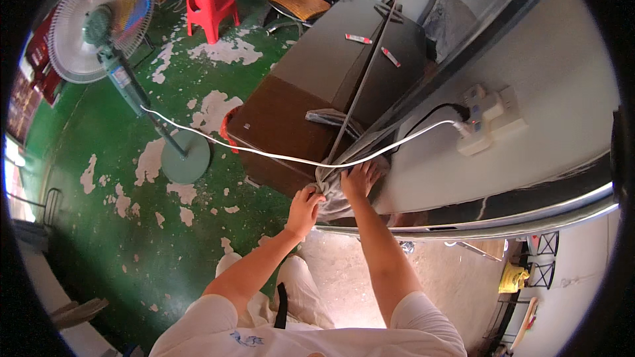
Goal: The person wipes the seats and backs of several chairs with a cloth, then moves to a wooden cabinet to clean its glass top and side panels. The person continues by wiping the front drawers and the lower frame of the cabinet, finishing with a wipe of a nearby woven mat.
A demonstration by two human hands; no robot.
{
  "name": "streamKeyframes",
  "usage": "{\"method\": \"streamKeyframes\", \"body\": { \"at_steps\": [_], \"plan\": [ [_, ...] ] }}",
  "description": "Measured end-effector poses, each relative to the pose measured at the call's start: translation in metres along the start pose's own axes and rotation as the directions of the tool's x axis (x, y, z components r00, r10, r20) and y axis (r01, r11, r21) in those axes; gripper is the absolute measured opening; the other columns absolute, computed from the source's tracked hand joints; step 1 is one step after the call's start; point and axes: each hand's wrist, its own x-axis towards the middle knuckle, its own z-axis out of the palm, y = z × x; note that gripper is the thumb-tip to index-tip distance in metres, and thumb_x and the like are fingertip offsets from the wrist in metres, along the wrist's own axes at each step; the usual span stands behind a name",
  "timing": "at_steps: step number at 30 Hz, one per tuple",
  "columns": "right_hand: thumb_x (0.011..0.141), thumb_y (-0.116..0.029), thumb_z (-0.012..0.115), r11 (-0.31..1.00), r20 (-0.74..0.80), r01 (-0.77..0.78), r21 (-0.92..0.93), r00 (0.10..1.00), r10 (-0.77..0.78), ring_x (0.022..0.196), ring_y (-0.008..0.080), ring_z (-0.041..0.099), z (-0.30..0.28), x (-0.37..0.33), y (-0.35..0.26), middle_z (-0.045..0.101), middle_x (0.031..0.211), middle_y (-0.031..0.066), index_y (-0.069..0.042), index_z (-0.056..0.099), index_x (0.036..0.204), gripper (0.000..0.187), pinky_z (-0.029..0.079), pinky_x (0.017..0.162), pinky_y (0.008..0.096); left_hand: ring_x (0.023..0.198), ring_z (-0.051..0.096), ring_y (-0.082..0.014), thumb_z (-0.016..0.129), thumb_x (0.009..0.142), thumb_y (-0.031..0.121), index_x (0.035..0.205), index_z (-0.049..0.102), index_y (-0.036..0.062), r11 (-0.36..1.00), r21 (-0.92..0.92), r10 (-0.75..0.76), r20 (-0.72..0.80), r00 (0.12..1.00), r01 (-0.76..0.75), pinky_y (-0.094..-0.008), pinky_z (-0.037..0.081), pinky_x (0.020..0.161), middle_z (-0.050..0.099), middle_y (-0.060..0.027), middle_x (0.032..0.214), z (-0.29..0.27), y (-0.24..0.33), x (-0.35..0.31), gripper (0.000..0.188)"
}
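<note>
Both my hands are on a crumpled grey piece of thin material (336,202), cloth or plastic, I cannot tell which, at the near corner of a dark brown cabinet (281,109). My left hand (306,209) has its fingers closed on the left edge of the material. My right hand (357,181) reaches over the material beside the wall, with fingers bent down onto it; their tips are partly hidden. Just above both hands, a white cable (278,157) crosses over the cabinet. Another grey crumpled piece (331,118) lies farther up on the cabinet.
A green standing fan (186,157) stands at left, its white cable running to a plug adapter (479,119) on the right wall. A red-and-white tube (358,38) lies on the dark surface. Beyond are a red plastic chair (210,14) and a brown-seated chair (297,2).
</note>
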Motion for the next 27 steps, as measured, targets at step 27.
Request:
{"method": "streamKeyframes", "body": {
  "at_steps": [27],
  "plan": [
    [0.091,-0.042,0.043,0.877,-0.19,0.472,0.093,0.873,-0.45,0.145,0.0344,0.014,0.014,-0.014,-0.178,0.02,0.156,0.0154,-0.014,0.035,0.146,0.062,0.004,0.116,0.0505,0.129,0.044,-0.0333,0.047,0.084,0.032,0.131,0.05,0.0,0.848,0.526,-0.029,0.159,0.987,-0.06,-0.0516,0.022,0.114,0.052,-0.0222,0.132,-0.09,-0.112,0.128,0.056]
  ]
}}
